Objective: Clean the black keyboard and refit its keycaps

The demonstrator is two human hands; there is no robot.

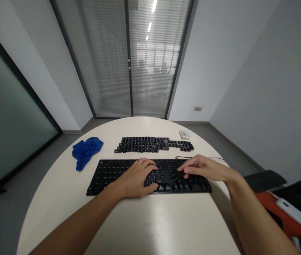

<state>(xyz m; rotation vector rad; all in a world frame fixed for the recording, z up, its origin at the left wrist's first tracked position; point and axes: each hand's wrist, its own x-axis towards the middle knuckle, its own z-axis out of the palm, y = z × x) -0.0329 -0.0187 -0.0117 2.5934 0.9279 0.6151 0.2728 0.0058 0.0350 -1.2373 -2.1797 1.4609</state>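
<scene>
A black keyboard (108, 176) lies in front of me, with many of its keycaps off and others still on along the front and right. My left hand (139, 178) rests on its middle, fingers stretched and thumb apart, holding nothing. Over the right half, my right hand (198, 168) pinches a wire keycap puller (176, 177). The puller's thin wire prongs point down and left at the keys near a wide keycap; whether they grip one I cannot tell. Behind the keyboard, loose black keycaps (145, 144) lie sorted in rows.
A blue cloth (87, 151) is crumpled at the table's left edge. A small clear plastic bag (184, 134) lies at the back right. The keyboard's cable (206, 157) runs off to the right. A chair holding a white power strip (296, 214) stands beside the round table (139, 226).
</scene>
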